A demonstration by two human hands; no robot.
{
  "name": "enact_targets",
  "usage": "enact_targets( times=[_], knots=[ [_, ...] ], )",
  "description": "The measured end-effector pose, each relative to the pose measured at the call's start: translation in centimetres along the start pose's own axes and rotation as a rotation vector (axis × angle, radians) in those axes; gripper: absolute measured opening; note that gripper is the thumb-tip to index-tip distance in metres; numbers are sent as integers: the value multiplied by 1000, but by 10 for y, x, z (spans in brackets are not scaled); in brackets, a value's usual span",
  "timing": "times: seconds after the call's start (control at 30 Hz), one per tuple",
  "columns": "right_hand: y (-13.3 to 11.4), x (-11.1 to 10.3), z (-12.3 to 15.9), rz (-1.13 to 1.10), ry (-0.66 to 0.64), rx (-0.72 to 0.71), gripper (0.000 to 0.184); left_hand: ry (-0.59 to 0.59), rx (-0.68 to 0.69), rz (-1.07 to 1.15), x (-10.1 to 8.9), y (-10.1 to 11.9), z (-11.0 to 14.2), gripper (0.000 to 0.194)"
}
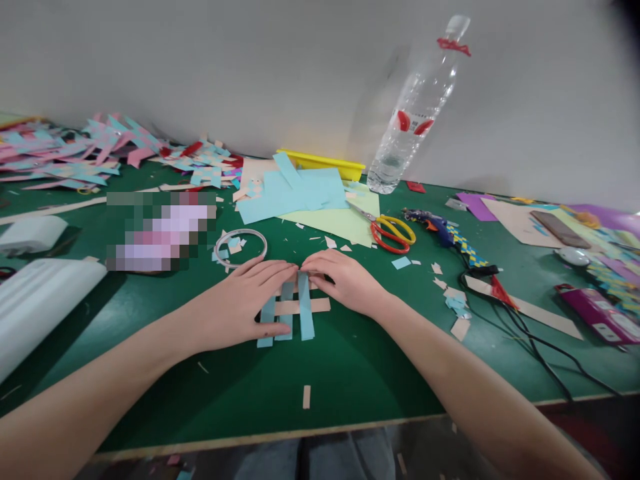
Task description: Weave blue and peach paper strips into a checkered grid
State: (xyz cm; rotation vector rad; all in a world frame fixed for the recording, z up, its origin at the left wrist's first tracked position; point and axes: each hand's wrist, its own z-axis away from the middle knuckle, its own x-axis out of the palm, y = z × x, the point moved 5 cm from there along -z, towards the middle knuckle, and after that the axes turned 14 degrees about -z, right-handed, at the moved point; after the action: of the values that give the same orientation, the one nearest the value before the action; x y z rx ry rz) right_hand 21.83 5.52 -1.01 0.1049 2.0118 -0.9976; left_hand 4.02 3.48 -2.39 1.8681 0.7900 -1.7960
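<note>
Several light-blue paper strips [306, 313] cross peach paper strips [320, 306] in a small woven lattice on the green table in front of me. My left hand [240, 303] lies over the lattice's left side, fingers stretched out and its thumb apart, across the blue strips. At the upper right of the lattice, my right hand [347, 277] has its thumb and fingers closed on the end of a peach strip. The fingers partly hide the top of the weave. A round white ring [265, 243], perhaps a roll of tape, lies just beyond my left hand.
Scissors [393, 233] with red and yellow handles lie beyond my right hand. A water bottle [417, 113] stands near the wall by blue paper sheets [295, 193]. A glue gun [443, 230] with black cable is at right. Woven strips [115, 143] are piled back left.
</note>
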Motion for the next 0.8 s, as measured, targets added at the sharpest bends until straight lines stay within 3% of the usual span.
enact_targets(
  times=[0.17, 0.4, 0.8],
  knots=[
    [1, -1, 1, -43, 9, 11, 23, 51, 9, 60, -8, 0, -1, 78],
    [2, -7, 2, -75, 6, 57, 21, 114, 66, 88, -17, 1, -2, 43],
    [8, -17, 2, -205, 37, 194, 14, 69, 96, 64, -10, 3, -4, 44]
  ],
)
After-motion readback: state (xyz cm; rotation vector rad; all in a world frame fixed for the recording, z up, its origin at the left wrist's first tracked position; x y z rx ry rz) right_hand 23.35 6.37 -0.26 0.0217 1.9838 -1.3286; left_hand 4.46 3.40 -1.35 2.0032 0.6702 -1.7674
